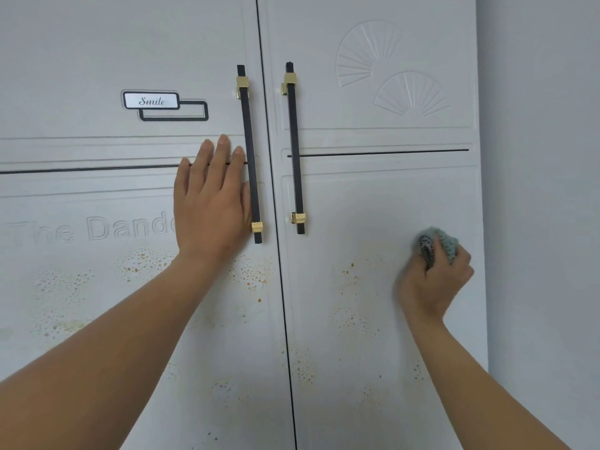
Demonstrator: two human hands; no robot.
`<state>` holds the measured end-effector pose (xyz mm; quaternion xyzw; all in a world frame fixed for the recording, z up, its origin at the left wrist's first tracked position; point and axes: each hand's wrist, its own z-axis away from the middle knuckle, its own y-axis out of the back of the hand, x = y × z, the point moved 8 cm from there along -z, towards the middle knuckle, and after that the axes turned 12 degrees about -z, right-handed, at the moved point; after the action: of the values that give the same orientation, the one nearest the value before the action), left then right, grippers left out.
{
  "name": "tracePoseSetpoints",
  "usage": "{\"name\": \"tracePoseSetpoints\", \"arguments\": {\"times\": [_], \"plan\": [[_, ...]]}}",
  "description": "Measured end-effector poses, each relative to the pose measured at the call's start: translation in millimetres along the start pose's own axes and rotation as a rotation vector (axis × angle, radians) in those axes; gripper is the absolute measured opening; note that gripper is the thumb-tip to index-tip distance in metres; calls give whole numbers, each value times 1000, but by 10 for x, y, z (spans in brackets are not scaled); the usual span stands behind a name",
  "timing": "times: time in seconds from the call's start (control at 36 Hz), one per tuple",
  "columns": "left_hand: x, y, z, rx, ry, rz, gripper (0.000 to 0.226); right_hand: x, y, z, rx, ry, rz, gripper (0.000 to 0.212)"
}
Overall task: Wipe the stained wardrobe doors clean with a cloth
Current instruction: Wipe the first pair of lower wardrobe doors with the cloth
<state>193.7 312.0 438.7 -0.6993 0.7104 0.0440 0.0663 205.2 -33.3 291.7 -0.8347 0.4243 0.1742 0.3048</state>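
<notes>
Cloth (439, 243) — gripped in right hand (435, 282).

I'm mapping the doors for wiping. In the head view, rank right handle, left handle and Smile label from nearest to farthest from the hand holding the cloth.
1. Right handle, left of the right hand gripping the cloth.
2. Left handle, farther left, beside the left hand.
3. Smile label, upper left.

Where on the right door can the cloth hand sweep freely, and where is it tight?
Free: the right door's lower panel, between the right handle and the right hand gripping the cloth, down through the orange stains. Crowded: the centre seam, where the left hand lies flat beside the left handle.
</notes>
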Motion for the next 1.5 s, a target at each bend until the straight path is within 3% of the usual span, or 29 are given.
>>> {"name": "tracePoseSetpoints", "arguments": {"times": [0.06, 0.22, 0.28, 0.33, 0.42, 0.44, 0.5, 0.58, 0.67, 0.72, 0.83, 0.86, 0.92, 1.03, 1.22, 1.39, 1.5], "plan": [[-4, -5, 0, 3, 0, -4, 51, -58, -62, 78, 15, -45, 5, 40], [-6, 17, -2, 11, 3, 1, 50, -575, -390, 588, -310, 434, 16, 44], [-6, 23, -2, 16, 3, -1, 50, -579, -386, 608, -358, 498, 0, 45], [-5, 17, -3, 13, 3, 2, 50, -437, -316, 470, -272, 365, -13, 45], [-1, 17, 1, 13, 2, 12, 51, -205, -237, 327, -47, -9, -43, 46], [-3, 18, 4, 11, 2, 12, 51, -255, -264, 362, -26, -16, -27, 46], [-5, 23, 4, 11, 3, 11, 51, -517, -397, 524, -100, 170, 10, 45], [-9, 31, 1, 15, 4, 13, 50, -876, -611, 943, -375, 549, -43, 41], [-12, 32, 2, 14, 6, 21, 49, -909, -635, 964, -473, 679, -54, 42], [-15, 26, 4, 16, 7, 21, 49, -794, -563, 776, -361, 572, -41, 43], [-19, 24, 5, 18, 9, 15, 49, -510, -434, 528, -61, 64, -61, 43], [-19, 25, 6, 17, 8, 14, 49, -566, -464, 582, -49, 62, -50, 44], [-23, 33, 6, 14, 7, 17, 50, -817, -591, 823, -149, 246, -55, 44], [-24, 36, 3, 17, 9, 21, 50, -1221, -804, 1324, -547, 661, -102, 37], [-16, 55, 5, 26, 3, 20, 49, -1393, -840, 913, -455, 625, -22, 43], [-32, 44, 29, 56, -11, 44, 47, -918, -651, 1515, -627, 734, -42, 29], [-20, 64, 24, 48, -8, 44, 46, -917, -427, 1350, -688, 707, -60, 38]]}}
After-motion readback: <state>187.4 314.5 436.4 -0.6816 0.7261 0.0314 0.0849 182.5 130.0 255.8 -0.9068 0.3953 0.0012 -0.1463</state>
